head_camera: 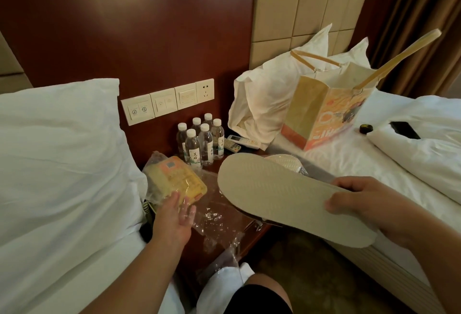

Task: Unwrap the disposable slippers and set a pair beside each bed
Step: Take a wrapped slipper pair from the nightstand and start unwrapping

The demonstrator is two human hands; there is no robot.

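My right hand (369,204) grips an unwrapped beige slipper (282,194) near its heel, sole facing me, held over the nightstand between two beds. A second slipper (284,161) lies partly hidden behind it, near the right bed's edge. My left hand (174,216) reaches out with fingers straight, touching a yellow wrapped slipper pack (179,181) on the nightstand. Crumpled clear plastic wrap (217,219) lies beside that hand.
Several water bottles (199,139) and remote controls (239,142) stand at the back of the dark wood nightstand (252,236). A paper shopping bag (321,111) and pillows sit on the right bed (349,156). The left bed (57,164) lies close by. Carpeted floor (311,263) shows below.
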